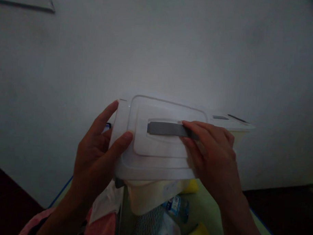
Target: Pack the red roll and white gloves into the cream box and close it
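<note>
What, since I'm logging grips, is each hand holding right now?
Left hand: gripping the white lid by its edge.
Right hand: closed on the lid's gray handle.

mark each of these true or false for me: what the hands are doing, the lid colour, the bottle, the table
1. The right hand grips a grey handle. True.
2. The left hand touches nothing. False: the left hand holds the edge of the lid.
3. The lid is black. False: it is white.
4. A bottle with a blue label shows near the cream box. True.
5. The table is red. False: it is green with a blue edge.
</note>
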`<action>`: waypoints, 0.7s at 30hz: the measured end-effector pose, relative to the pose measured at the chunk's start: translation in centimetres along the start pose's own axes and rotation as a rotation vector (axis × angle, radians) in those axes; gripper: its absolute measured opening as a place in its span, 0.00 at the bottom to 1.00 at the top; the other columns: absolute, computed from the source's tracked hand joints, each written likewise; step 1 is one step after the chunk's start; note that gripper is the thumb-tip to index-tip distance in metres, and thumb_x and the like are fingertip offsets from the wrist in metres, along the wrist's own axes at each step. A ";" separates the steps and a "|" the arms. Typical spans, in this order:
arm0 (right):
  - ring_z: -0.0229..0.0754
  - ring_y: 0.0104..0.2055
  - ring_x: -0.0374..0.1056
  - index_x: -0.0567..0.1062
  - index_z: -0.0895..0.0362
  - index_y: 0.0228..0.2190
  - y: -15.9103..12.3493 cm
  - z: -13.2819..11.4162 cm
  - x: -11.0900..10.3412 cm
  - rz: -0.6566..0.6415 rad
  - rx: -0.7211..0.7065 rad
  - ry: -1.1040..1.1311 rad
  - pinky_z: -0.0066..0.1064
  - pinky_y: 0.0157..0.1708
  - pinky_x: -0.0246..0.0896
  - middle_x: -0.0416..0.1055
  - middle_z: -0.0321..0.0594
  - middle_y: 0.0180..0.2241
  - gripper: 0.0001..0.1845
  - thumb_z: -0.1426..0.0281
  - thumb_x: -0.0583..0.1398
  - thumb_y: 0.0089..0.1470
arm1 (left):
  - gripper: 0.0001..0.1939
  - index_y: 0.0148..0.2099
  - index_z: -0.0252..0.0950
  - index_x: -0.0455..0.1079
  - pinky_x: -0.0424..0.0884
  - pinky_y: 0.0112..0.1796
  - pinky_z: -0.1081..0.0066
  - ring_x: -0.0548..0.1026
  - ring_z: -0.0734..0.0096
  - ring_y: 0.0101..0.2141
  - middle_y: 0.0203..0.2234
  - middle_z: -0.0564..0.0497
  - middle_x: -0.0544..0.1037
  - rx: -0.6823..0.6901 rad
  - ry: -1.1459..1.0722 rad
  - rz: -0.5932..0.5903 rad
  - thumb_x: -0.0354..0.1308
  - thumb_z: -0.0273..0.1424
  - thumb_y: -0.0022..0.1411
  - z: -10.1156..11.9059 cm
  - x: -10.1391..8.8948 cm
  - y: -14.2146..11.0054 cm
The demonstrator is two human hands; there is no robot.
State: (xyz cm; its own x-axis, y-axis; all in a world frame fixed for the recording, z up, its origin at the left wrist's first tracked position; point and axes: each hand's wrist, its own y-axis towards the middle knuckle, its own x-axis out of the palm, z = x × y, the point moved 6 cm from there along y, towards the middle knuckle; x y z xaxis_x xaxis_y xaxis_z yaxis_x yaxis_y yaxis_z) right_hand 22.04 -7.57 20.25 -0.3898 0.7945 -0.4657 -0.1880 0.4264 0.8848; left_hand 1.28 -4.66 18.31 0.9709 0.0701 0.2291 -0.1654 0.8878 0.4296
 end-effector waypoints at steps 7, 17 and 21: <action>0.49 0.48 0.64 0.67 0.59 0.52 1.4 -1.4 1.1 -0.070 -0.005 -0.017 0.44 0.48 0.55 0.70 0.49 0.45 0.18 0.74 0.53 0.59 | 0.41 0.66 0.45 0.48 0.75 0.43 0.61 0.73 0.52 0.49 0.55 0.44 0.71 0.088 0.483 -0.132 0.62 0.40 0.55 0.0 -1.2 1.2; 0.48 0.46 0.64 0.74 0.57 0.45 1.2 -0.8 0.3 -0.017 0.013 0.020 0.43 0.46 0.58 0.71 0.45 0.41 0.17 0.79 0.55 0.55 | 0.29 0.64 0.39 0.51 0.50 0.60 0.45 0.42 0.48 0.65 0.67 0.40 0.37 0.495 1.023 -0.240 0.54 0.36 0.63 -0.9 2.2 -0.8; 0.46 0.45 0.67 0.75 0.59 0.41 1.1 -1.5 0.0 0.045 -0.020 0.074 0.40 0.47 0.60 0.74 0.44 0.40 0.13 0.78 0.59 0.54 | 0.22 0.58 0.42 0.59 0.49 0.60 0.44 0.43 0.51 0.65 0.63 0.45 0.55 0.644 1.073 -0.264 0.54 0.34 0.62 -0.5 2.5 -0.7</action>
State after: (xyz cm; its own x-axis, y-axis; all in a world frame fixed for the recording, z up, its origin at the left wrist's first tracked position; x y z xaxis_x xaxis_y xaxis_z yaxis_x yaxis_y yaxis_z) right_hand 20.48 -7.73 21.27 -0.4637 0.7783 -0.4232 -0.1867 0.3811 0.9055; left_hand 3.90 -4.89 18.14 0.5893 0.5237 -0.6152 0.2916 0.5723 0.7664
